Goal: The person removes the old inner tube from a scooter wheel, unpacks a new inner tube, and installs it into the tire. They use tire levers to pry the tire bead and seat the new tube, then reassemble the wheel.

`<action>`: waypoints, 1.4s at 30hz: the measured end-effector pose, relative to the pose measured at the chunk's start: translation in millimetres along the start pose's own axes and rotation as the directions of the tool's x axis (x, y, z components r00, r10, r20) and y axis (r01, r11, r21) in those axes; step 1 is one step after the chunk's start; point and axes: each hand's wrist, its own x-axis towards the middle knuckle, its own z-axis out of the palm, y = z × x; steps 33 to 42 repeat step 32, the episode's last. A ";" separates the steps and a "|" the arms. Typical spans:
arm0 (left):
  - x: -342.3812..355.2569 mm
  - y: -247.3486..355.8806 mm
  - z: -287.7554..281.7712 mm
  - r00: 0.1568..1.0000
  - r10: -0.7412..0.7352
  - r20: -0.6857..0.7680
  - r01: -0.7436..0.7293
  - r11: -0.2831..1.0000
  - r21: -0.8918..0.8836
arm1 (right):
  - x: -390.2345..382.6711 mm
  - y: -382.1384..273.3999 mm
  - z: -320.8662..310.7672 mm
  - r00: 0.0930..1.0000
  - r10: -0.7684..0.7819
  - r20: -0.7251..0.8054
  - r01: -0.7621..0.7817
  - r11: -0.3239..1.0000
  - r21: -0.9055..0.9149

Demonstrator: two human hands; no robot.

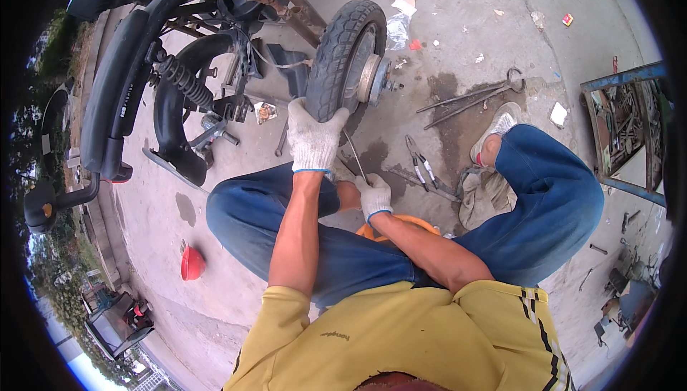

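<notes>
A black tyre (336,61) stands upright in front of me on a wheel with a metal hub (368,79). My left hand (313,135), in a white knit glove, is closed around the tyre's near edge. In my right hand (373,196), gloved too, is a slim metal tyre lever (354,153). Its far end reaches up to the tyre beside my left hand; whether it sits under the bead I cannot tell. Pliers (421,163) with pale handles lie on the ground right of the lever, and long metal tongs (476,99) lie farther off.
To the left, a tipped black scooter (179,83) shows its shock absorber and frame. A grey rag (486,198) lies by my right foot. A metal rack (626,129) with parts stands at the right, a red bowl-shaped thing (192,263) at the left. Something orange (408,223) is beneath my arm.
</notes>
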 end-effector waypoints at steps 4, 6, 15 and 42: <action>-2.4 1.5 4.2 0.995 0.101 -0.022 -0.102 0.995 -0.012 | -8.9 1.8 0.9 1.000 -0.020 -0.018 0.019 0.999 -0.027; -2.8 1.0 6.4 0.996 0.086 0.018 -0.085 0.995 -0.058 | -13.1 2.7 2.7 1.000 0.028 0.004 -0.028 1.000 0.005; 39.1 60.1 -10.4 0.979 0.164 0.120 -0.181 0.974 0.137 | -45.2 -63.3 1.7 0.996 0.054 0.070 -0.062 0.991 0.116; 18.7 15.9 7.9 0.987 0.150 0.056 -0.132 0.960 -0.246 | 112.7 -21.6 -33.8 0.788 -0.381 0.484 0.594 0.681 -0.430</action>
